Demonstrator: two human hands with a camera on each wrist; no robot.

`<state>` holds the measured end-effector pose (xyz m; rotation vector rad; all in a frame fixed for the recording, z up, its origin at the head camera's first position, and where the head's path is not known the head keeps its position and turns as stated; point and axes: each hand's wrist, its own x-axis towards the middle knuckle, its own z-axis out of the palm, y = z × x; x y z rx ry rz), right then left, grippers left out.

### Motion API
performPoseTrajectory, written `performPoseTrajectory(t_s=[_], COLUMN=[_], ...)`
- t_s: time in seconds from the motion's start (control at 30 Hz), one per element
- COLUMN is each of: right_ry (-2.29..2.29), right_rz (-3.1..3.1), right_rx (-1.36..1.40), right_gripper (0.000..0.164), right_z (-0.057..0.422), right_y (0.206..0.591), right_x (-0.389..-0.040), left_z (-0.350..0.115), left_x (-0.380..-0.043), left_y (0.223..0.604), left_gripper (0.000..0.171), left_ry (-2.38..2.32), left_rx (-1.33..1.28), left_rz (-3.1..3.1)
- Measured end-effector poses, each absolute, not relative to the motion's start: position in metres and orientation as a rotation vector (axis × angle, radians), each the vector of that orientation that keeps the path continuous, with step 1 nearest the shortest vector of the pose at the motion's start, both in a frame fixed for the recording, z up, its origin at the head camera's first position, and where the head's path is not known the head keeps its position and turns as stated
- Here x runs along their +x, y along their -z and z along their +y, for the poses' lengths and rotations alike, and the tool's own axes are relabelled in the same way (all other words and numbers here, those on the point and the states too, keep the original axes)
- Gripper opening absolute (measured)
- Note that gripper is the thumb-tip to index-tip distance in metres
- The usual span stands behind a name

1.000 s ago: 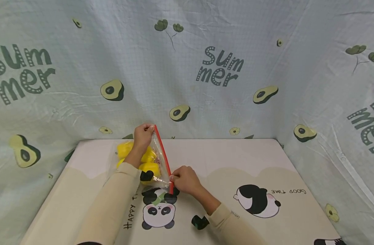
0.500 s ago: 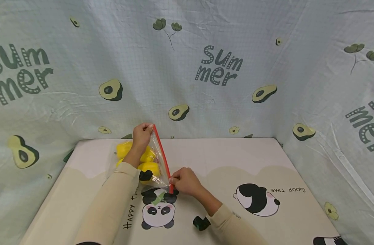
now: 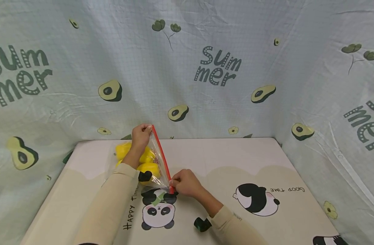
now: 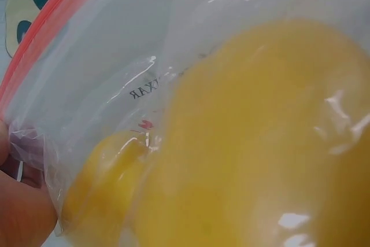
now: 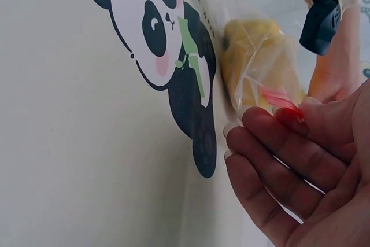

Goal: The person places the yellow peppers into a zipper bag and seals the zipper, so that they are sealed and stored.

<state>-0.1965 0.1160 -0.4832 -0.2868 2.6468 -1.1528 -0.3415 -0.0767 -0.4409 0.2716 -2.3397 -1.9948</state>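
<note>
A clear zip bag with a red zip strip along its top edge lies on its side, holding several yellow lemon-like or pepper-like fruits. The left hand pinches the far end of the red strip; in the left wrist view its fingers hold the plastic beside a large yellow fruit. At the near end, the right hand pinches the strip between thumb and forefinger. The right wrist view shows the red strip end in that pinch, the other fingers loosely curled.
The table has a pale cover printed with a panda and a dog-like figure. A printed curtain stands behind and at both sides. Dark wrist cameras sit on the left wrist and right wrist.
The right hand has slid slightly down toward the near end of the red strip. The left hand keeps its grip at the far end, and the whole view has shifted a little.
</note>
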Motion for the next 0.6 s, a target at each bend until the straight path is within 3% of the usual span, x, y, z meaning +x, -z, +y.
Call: performPoseTrajectory(t_s=[0.6], right_ry=[1.159], right_rz=[2.579], right_rx=[-0.325], right_gripper=[0.02], right_z=[0.1203], right_y=[0.4872], right_x=[-0.1916], left_z=[-0.0771], left_x=[-0.3456], left_y=[0.4449], left_gripper=[0.036], left_ry=[1.958], left_rx=[0.25], left_rz=[-2.313])
